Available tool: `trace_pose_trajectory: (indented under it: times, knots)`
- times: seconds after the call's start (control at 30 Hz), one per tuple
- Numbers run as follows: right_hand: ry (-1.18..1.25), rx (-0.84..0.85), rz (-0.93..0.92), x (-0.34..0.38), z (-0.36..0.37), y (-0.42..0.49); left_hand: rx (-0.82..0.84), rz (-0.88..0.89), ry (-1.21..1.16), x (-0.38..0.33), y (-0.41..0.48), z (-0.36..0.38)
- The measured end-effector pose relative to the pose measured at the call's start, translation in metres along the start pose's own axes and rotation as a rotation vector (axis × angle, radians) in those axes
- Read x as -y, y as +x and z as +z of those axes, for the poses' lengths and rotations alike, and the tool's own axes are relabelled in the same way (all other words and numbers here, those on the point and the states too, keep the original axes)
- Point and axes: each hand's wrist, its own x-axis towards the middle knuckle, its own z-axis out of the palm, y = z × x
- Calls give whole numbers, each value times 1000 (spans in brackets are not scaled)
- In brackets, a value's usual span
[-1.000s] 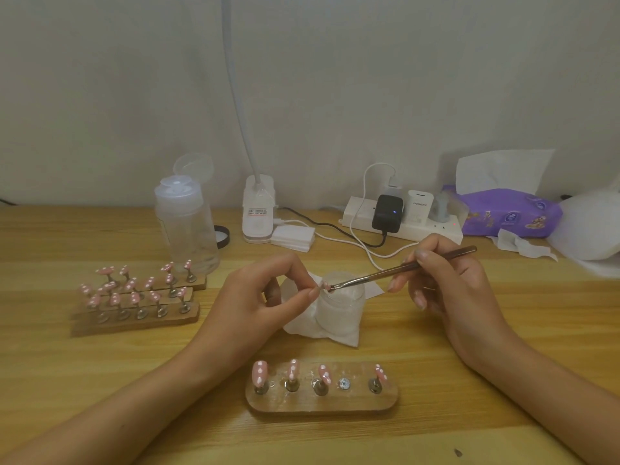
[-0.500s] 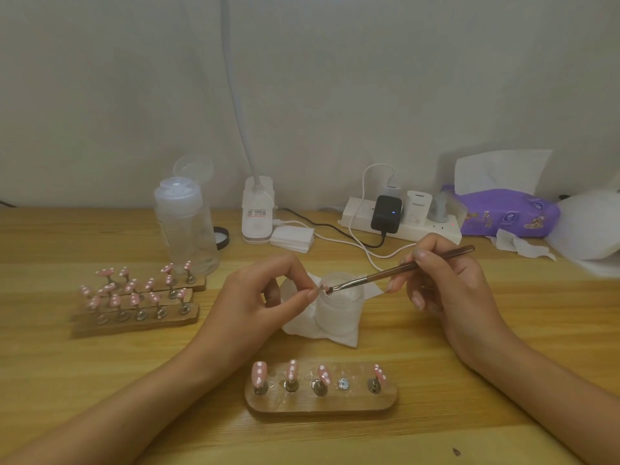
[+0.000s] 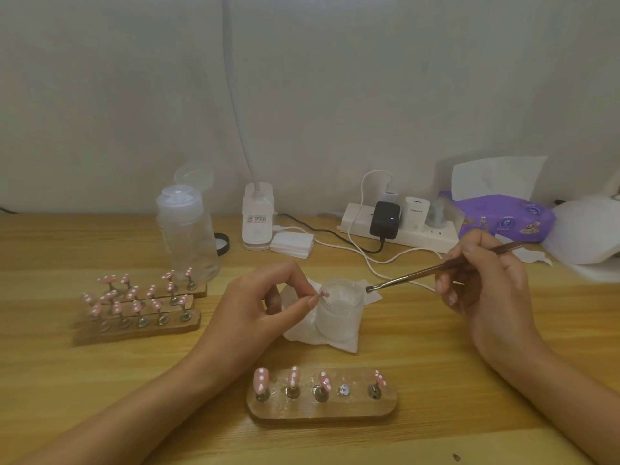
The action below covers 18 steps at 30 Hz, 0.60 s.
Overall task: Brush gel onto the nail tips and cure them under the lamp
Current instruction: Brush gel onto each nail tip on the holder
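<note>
Gel-brushing step: left hand [image 3: 255, 305] pinched a tip [image 3: 324, 292], right hand [image 3: 486, 286] pinched the brush [image 3: 409, 276] at its three o'clock, and next the bristles likely needed to meet it gently.

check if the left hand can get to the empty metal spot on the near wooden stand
Probably yes. The left hand, pinching a pink nail tip, is behind the oval wooden stand, and nothing stands between it and the empty round metal spot.

A nail tip [image 3: 324, 292] is pinched between thumb and forefinger of the left hand [image 3: 261, 307], and a brush [image 3: 412, 276] is gripped pen-like in the right hand [image 3: 486, 290].
</note>
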Motion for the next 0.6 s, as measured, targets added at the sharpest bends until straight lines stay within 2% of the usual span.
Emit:
trace_pose_trajectory:
  times: [0.13,0.3,0.47,0.6]
  knots:
    - [57,138,-77,0,4,0,4,-6,-7,0,0,0]
    - [-20,233,-177,-3,2,0,13,-19,-2,1,0,0]
    - [3,197,-172,-2,-7,5,17,-39,10,3,0,0]
    - [84,130,-81,-4,-8,9,-31,-103,-23,-1,-3,-2]
